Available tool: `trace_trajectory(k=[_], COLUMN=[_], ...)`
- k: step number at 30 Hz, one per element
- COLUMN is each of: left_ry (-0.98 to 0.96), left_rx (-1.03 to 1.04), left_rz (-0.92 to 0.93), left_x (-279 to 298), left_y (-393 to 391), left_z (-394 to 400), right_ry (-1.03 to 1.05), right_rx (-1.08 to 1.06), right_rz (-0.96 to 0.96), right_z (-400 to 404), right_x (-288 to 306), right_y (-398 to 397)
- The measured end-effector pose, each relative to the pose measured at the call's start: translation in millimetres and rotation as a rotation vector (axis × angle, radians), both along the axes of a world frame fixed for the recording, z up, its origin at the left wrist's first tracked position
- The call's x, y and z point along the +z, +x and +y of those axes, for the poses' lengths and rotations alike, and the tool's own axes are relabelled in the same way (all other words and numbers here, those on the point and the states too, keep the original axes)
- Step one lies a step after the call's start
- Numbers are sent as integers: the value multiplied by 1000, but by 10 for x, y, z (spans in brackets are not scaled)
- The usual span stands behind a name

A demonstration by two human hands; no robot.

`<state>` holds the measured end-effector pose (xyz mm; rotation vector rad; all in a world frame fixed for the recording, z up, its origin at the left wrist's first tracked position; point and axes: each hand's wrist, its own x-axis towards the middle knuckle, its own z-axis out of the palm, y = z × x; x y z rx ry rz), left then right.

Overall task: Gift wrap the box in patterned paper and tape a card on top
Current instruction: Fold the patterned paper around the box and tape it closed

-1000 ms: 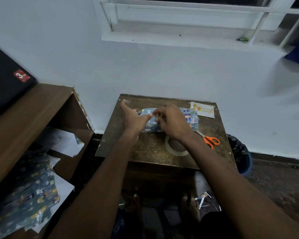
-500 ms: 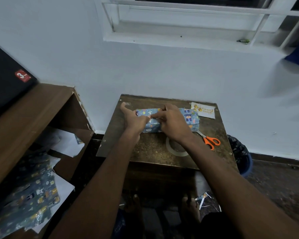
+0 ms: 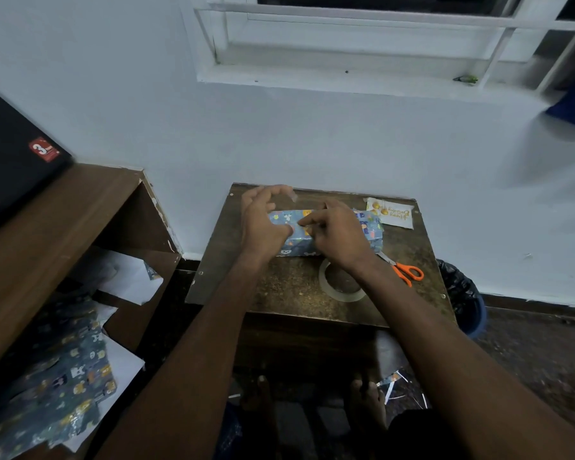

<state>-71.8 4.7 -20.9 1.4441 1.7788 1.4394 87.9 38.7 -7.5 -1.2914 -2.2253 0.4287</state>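
Left hand [image 3: 263, 224] raised at the left end of the wrapped box [image 3: 326, 232], fingers spread and loosely curved, blurred; its thumb side lies against the box's near-left corner. Whether it holds anything, such as a bit of tape at the fingertips, cannot be told. Right hand [image 3: 341, 235] lies over the middle of the box, forefinger stretched left along the top face, other fingers bent; no clear grip on anything.

Box: covered in blue patterned paper with small animal figures, lying lengthwise left to right on the far half of a small dark wooden table [image 3: 289, 287]. Card [image 3: 390, 213], white with gold print, flat on the table's far right corner, just beside the box's right end, not on it.

Tape roll [image 3: 341, 283], clear, flat on the table near side of the box, partly under the right wrist. Orange-handled scissors [image 3: 404, 270] to its right, blades toward the box.

Left of the table: brown shelf unit [image 3: 63, 220] with loose sheets of patterned paper [image 3: 54, 376] and white paper. Dark lined bin [image 3: 462, 293] at the table's right.
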Motion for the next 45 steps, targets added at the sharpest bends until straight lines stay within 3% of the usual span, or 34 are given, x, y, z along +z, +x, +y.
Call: trace_trajectory(k=[4,22,31,38,45], left_ry=[-54,-211,-218,-201,-209], left_rx=[-146,-122,-135,-149,-134], left_rz=[37,265,316,531,628], left_x=[-50,101,131,86,103], left_y=[-38,13,24,-24,-22], left_z=[29,-76,-83,-67,-85], right_ry=[-56,-21,14,50,117], right_rx=[-20,-14,26,40,78], right_rz=[65,92,0,-39,-132], right_z=[18,-25,-25,-39,-67], right_x=[2,16,-12,-1,-91], right_y=[21,133,97,87,35])
